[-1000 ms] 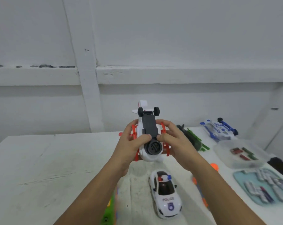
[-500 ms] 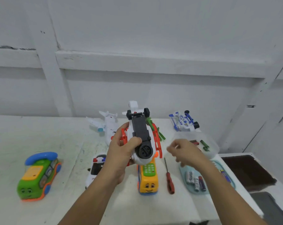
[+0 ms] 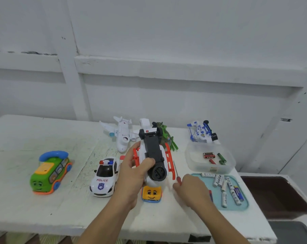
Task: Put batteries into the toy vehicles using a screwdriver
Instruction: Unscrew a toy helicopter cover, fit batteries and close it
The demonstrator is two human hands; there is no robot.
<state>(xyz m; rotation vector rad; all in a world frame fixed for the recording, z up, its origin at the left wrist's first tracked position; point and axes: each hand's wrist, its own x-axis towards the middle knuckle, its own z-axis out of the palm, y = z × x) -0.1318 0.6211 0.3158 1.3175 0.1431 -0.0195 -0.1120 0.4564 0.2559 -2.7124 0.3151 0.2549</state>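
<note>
A police car (image 3: 104,176) and a green bus (image 3: 50,173) stand to the left, and a tray (image 3: 233,208) of batteries (image 3: 224,199) lies to the right. The white helicopter (image 3: 152,155) is held above the surface (image 3: 25,208), belly up, its long axis running away and its nose nearest the person. The left hand (image 3: 133,175) has its grip round the body, thumb on the black underside. The right hand (image 3: 189,189) curls at the screwdriver (image 3: 177,176) handle; I cannot tell if its grip has closed.

White toy helicopter (image 3: 150,148) with black underside and red skids; white police car (image 3: 104,176); green phone-bus (image 3: 48,173), blue handset; red-handled screwdriver (image 3: 178,180); teal tray (image 3: 245,206).
</note>
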